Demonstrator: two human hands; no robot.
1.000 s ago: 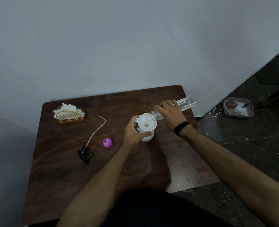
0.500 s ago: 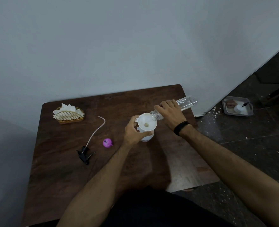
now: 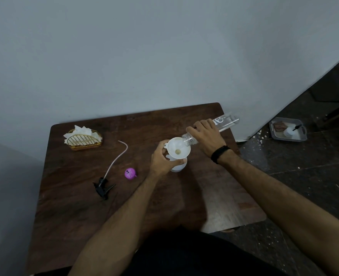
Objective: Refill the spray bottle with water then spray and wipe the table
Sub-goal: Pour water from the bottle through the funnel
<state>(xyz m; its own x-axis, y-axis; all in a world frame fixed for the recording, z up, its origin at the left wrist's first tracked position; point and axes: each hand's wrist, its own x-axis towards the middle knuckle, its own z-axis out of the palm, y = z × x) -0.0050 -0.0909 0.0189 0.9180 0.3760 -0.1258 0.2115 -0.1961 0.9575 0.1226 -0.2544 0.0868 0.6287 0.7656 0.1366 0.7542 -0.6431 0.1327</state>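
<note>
The white spray bottle [image 3: 178, 165] stands upright near the middle of the dark wooden surface [image 3: 81, 212] with a white funnel [image 3: 177, 149] seated in its neck, and the left hand [image 3: 162, 158] wraps its grip around the bottle just under the funnel. The right hand [image 3: 205, 137] (a black band on its wrist) clamps its grip on a clear water bottle [image 3: 222, 124] tipped mouth-down over the funnel's rim, though whether water is flowing is hard to tell. Left of the bottle lie a purple cap [image 3: 130, 173], the black spray head [image 3: 102, 187] with its pale tube, and, farther back, a wire napkin holder [image 3: 84, 138].
</note>
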